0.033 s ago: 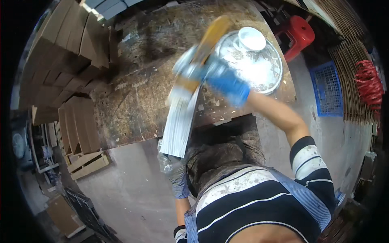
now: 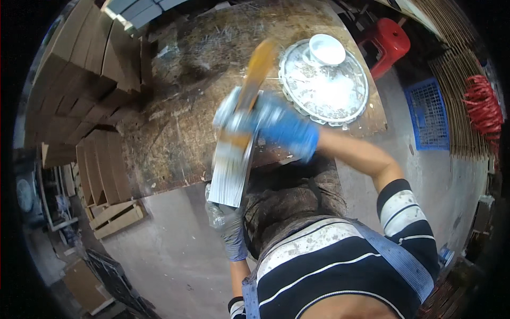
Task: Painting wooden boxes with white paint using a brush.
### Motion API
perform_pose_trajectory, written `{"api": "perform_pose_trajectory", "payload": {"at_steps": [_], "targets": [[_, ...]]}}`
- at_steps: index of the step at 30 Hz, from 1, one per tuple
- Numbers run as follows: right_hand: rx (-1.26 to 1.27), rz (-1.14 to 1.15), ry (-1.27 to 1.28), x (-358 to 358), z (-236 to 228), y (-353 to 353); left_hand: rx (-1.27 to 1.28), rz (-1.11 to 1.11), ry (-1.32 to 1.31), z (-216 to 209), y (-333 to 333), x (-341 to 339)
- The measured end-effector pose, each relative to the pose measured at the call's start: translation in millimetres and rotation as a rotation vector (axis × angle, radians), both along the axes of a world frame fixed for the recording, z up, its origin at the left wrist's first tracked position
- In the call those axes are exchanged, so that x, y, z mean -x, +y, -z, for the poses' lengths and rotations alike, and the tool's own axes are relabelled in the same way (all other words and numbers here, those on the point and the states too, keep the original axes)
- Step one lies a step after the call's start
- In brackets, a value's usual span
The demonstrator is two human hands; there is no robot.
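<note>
A wide paintbrush (image 2: 257, 69) with an orange-brown handle is gripped in my right hand (image 2: 281, 125), which wears a blue glove and is smeared by motion. Its pale bristles press on a long narrow board (image 2: 227, 187) streaked with wet-looking white paint. My left hand (image 2: 226, 226), in a greyish glove, is closed around the board's near end, below the table's front edge. The board slants up and away over the worktable (image 2: 175, 127); the brush and right hand hide much of its far part.
At the table's right stands a round white-smeared lid or tray (image 2: 287, 80) with a white bowl (image 2: 326, 50) on it. Brown boxes or boards (image 2: 79, 80) are stacked at left. A red stool (image 2: 390, 42) and a blue crate (image 2: 427, 114) stand beyond the table's right edge.
My right hand has drawn the brush nearer and slightly left along the board. The left hand and the board have hardly moved.
</note>
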State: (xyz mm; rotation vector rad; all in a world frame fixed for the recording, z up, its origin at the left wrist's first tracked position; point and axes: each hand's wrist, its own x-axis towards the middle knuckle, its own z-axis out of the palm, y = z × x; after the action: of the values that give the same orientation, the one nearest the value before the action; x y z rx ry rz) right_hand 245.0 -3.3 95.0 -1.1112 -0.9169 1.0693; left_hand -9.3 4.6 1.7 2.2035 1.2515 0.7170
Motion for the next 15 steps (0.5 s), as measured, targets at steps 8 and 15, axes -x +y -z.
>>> {"api": "perform_pose_trajectory", "payload": {"at_steps": [8, 15], "targets": [[0.029, 0.111, 0.060, -18.0, 43.2, 3.7, 0.057, -0.007, -0.198, 7.3, 1.0, 2.7], [-0.135, 0.632, -0.582, -128.8, 32.2, 8.9, 0.100, -0.068, -0.115, 6.7, 0.2, 1.4]]}}
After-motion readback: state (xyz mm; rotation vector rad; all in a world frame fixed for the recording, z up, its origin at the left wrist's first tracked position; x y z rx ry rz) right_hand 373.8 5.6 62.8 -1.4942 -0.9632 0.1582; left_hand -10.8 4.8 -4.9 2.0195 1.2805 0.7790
